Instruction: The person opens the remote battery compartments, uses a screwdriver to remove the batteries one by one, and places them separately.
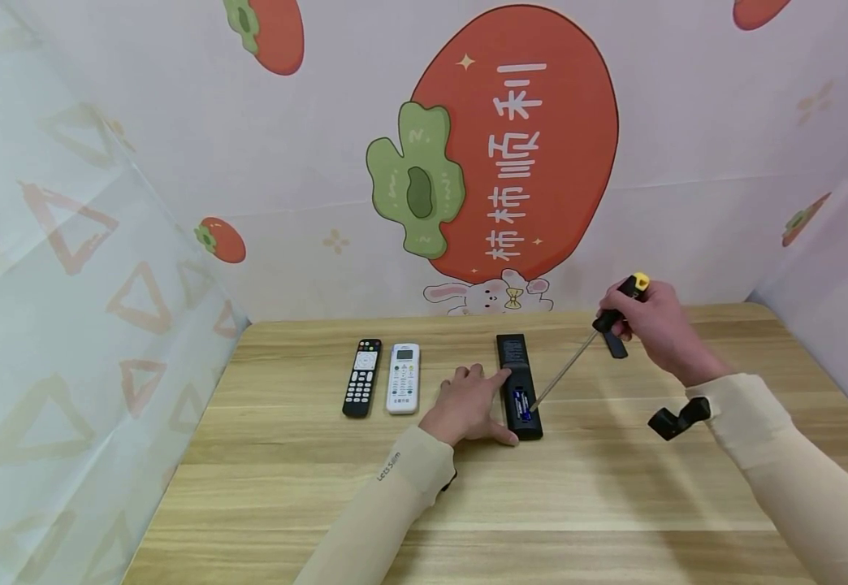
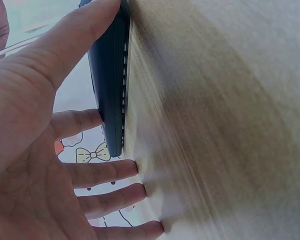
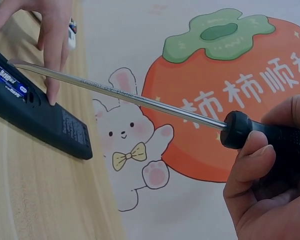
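Observation:
A black remote control (image 1: pixel 513 359) lies back side up on the wooden table, its battery compartment uncovered. Two blue batteries (image 3: pixel 9 82) sit inside. My left hand (image 1: pixel 465 406) steadies the remote from its left side, thumb and index fingertip touching it and the other fingers spread on the table. With my right hand (image 1: pixel 651 321) I grip the black and yellow handle of a screwdriver (image 3: pixel 160 106). Its metal shaft slants down to the compartment, the tip at the edge by the batteries. A small dark cover piece (image 1: pixel 616 344) lies below my right hand.
To the left lie a black remote with white buttons (image 1: pixel 361 379) and a white remote with a small screen (image 1: pixel 403 379), both face up. Behind the wooden table (image 1: pixel 285 479) stands a printed cloth wall (image 1: pixel 307 162), with another cloth on the left side.

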`<state>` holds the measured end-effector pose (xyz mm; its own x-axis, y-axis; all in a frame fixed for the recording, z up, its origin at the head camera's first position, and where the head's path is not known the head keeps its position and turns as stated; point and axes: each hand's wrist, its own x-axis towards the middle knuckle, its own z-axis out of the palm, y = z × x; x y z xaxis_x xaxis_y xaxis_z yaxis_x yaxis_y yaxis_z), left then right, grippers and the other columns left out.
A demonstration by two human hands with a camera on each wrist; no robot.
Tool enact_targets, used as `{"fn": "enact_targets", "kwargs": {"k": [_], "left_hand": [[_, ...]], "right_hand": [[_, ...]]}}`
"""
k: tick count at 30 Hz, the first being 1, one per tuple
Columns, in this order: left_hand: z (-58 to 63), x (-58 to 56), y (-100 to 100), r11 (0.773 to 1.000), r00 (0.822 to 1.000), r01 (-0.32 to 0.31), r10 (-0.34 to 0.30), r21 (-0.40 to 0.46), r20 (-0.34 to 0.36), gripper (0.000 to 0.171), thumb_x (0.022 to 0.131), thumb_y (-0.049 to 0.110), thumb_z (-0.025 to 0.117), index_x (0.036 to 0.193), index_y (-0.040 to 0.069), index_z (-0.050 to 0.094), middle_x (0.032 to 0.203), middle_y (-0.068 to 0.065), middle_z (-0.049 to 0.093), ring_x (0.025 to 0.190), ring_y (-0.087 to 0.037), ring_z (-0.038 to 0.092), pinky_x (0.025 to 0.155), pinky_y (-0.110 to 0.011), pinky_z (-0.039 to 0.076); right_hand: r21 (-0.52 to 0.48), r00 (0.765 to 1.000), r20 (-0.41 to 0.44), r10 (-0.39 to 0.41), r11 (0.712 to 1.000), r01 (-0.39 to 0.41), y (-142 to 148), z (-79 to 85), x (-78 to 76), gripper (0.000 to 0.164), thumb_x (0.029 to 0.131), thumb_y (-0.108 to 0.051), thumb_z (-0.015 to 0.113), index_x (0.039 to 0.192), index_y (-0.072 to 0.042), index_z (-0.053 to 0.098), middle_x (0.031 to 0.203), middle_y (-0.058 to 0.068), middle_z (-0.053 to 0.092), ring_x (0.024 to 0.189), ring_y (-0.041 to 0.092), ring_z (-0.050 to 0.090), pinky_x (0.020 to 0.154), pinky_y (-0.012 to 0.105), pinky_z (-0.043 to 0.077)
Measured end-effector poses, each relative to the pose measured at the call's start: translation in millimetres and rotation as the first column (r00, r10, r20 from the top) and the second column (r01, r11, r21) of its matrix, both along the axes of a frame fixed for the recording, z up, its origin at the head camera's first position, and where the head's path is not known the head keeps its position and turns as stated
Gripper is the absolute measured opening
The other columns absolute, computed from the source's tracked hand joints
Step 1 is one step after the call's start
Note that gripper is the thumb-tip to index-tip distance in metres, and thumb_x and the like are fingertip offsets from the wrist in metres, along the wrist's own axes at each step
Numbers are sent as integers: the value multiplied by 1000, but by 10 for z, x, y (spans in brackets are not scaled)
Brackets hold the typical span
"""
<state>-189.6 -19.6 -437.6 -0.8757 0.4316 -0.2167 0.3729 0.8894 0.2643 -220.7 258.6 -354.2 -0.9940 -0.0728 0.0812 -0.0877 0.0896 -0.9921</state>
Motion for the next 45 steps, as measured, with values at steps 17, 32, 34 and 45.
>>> {"fn": "enact_targets", "kwargs": {"k": [17,32,34,45], "left_hand": [[-6,-2,7,1000,1000,6,-6,-4,-9,106,69,64,86,158,29,40,147,-15,48,132,-36,44,105,-58,41],[23,-5,13,1000,1000,3,-3,-6,-4,105,69,63,86,157,29,40,148,-15,47,133,-36,43,106,-59,40],[23,-5,12,1000,1000,4,-4,-8,-7,106,69,63,86,157,29,40,148,-15,47,133,-36,43,106,-58,40],[5,-3,5,1000,1000,2,-2,-17,-6,105,69,64,86,157,29,40,147,-15,48,133,-36,43,105,-58,41]], "right_hand": [[140,1000,5,25,990,-25,-84,-38,35,15,99,-10,59,96,4,61,83,9,65,59,16,55,51,27,49],[215,997,7,74,974,-74,-93,-42,17,19,101,-14,59,102,5,58,84,9,63,62,15,55,53,29,50],[221,997,12,76,972,-77,-103,-35,15,19,101,-14,59,102,5,58,84,9,62,62,15,55,53,29,50],[324,995,47,88,941,-99,-169,31,-14,23,100,-18,62,106,3,57,84,12,61,64,17,57,56,31,51]]}}
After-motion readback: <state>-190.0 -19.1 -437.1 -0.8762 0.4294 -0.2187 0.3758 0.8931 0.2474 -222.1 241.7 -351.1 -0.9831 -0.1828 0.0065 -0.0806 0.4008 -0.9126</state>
